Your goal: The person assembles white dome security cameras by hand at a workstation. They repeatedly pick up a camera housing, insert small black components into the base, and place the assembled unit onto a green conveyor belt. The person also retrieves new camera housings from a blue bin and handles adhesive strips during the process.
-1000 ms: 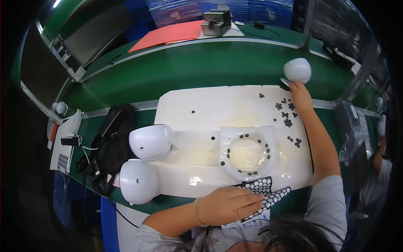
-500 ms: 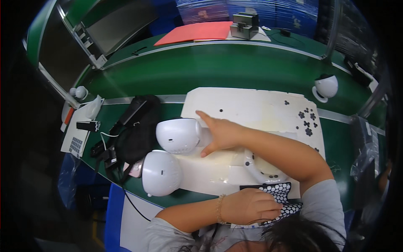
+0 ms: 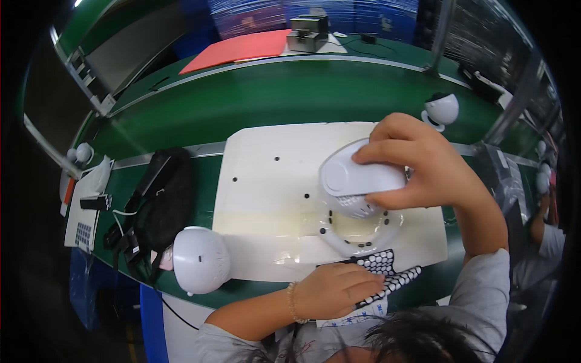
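My right hand (image 3: 417, 160) is wrapped round a white rounded camera unit (image 3: 366, 172), tilted with its flat foot upward. The unit is over a white ring-shaped holder (image 3: 346, 247) with small black pads around it; whether they touch I cannot tell. Close to my body, my left hand (image 3: 342, 290) is closed on a bent black sheet of white round stickers (image 3: 396, 281); its thumb is hidden. A second white camera unit (image 3: 203, 260) lies at the board's near left corner. Loose black pads (image 3: 307, 196) dot the cream board (image 3: 260, 212).
Left of the board lies a black bag (image 3: 166, 206) with cables. A smaller white camera (image 3: 442, 110) stands at the back right, below a metal post (image 3: 440, 36). On the rear shelf are a red sheet (image 3: 242, 49) and a metal box (image 3: 305, 37). Another person's arm shows far right.
My right hand has gripped the farther camera unit and carried it right, over the ring, turning it foot upward. My left hand remains on the sticker sheet. The whole view has shifted.
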A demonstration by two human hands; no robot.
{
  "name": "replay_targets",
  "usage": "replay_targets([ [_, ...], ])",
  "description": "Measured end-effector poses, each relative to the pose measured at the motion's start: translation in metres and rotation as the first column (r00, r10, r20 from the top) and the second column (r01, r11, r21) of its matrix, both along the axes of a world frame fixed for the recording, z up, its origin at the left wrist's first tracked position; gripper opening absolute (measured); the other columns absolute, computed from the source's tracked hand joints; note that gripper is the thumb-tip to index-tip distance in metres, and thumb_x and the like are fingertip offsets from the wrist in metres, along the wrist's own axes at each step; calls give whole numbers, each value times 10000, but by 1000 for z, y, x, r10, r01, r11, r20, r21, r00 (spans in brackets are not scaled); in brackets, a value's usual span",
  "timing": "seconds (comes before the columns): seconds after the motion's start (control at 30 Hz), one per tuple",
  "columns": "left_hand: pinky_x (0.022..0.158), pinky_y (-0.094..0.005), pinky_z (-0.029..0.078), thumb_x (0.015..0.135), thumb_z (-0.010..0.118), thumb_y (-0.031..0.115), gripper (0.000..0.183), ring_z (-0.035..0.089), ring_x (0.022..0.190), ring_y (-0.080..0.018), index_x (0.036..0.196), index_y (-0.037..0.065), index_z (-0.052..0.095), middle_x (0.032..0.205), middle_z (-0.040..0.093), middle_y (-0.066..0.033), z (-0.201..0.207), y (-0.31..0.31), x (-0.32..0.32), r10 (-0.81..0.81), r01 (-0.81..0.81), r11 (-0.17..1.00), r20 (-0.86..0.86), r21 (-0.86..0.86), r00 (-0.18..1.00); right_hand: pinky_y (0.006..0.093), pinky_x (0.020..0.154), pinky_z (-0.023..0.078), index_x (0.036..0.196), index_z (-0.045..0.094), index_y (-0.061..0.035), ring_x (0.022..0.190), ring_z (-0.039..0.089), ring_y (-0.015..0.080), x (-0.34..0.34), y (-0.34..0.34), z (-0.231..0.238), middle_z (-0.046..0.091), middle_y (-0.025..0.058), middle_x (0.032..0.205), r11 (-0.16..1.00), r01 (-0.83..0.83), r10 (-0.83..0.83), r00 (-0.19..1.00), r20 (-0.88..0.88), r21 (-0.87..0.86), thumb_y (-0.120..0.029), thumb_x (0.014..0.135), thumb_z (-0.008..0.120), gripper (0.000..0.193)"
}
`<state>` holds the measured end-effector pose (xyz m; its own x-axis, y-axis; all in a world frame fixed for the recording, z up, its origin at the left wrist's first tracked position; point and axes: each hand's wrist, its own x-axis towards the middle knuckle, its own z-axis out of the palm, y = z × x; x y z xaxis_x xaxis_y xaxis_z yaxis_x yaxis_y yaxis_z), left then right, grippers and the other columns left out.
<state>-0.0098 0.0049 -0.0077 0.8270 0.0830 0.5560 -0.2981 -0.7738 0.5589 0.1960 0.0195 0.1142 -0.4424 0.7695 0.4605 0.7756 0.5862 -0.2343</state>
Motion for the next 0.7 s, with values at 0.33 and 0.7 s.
replay_targets([
  [0.33,694,-326,490,738,598,37,279,619,793,-268,973,0,451,988,600,-210,4,-6,-1,47,-91,928,-131,-360,990,348,839,351,896,624,-74,882,530,240,-7,-13,-46,565,73,888,968,-163,165,986,-7,-190,-258,676,685,294],
  [0.7,602,-314,501,706,631,-8,289,626,693,-281,959,-5,492,871,619,-173,11,-12,-1,342,-313,918,88,-244,936,384,838,358,949,585,-88,1015,505,251,-12,-81,-53,555,43,1038,991,-123,132,953,-273,49,-178,707,681,276],
])
